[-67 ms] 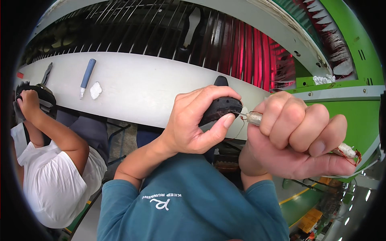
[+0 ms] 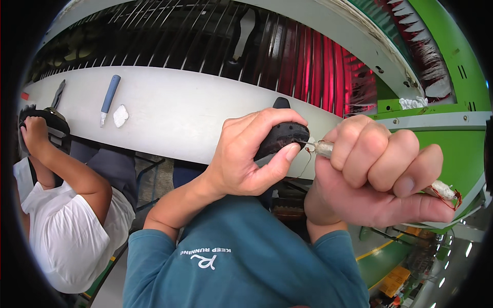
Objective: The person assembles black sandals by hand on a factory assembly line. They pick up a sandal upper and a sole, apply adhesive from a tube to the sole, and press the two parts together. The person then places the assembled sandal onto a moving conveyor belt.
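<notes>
Shoe part of rounded black mesh (image 2: 280,136) is sitting mid-frame, pinched in the half-curled left hand (image 2: 246,154); right of centre, the right hand (image 2: 380,159) is tightly fisting a pale wrapped cylindrical handle (image 2: 324,149), its thin metal shaft pointing meshward.

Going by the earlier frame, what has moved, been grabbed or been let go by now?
Nothing beyond a very slight shift of the whole view. The left hand still holds the black shoe-like piece; the right hand still grips the wrapped handle. The blue-handled tool still lies on the white table.
</notes>
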A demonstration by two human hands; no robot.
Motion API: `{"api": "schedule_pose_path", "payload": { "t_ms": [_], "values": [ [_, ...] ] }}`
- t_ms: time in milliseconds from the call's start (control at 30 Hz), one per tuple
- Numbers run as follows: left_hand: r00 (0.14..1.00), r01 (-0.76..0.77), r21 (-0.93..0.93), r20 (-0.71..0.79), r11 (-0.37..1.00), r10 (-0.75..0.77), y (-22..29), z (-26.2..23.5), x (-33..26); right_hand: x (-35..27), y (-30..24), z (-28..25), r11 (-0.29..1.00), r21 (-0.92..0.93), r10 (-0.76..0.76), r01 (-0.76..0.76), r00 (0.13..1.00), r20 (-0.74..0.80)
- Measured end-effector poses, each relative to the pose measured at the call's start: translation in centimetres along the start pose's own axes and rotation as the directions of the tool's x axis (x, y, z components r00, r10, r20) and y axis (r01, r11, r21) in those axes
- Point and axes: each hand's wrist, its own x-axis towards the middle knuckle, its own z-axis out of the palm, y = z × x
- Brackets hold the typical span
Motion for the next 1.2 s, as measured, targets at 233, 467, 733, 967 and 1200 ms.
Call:
{"api": "schedule_pose_path", "payload": {
  "t_ms": [233,467,733,967,1200],
  "values": [
    [0.997,-0.023,0.02,-0.074,1.0,0.025,-1.5,0.9,1.5,1.1,1.7,-1.6,0.972,-0.189,-0.098,0.139,0.972,0.211],
    [0.997,0.062,-0.006,0.051,0.998,-0.062,-2.2,0.8,2.2,1.5,0.5,-3.1,0.999,-0.009,0.05,-0.05,0.999,-0.022],
    [0.999,0.031,-0.031,0.024,0.999,-0.03,-2.1,1.2,1.6,1.8,0.2,-2.8,0.996,0.056,0.063,-0.067,0.995,0.078],
    [0.999,0.006,-0.047,0.051,0.999,-0.004,-2.1,1.2,1.2,1.6,0.2,-2.3,0.998,0.026,0.057,-0.059,0.996,0.066],
    [0.999,0.035,-0.056,0.037,0.998,-0.033,-1.8,1.2,2.0,1.6,0.6,-2.1,0.999,-0.026,0.046,-0.046,0.999,0.004]
  ]
}}
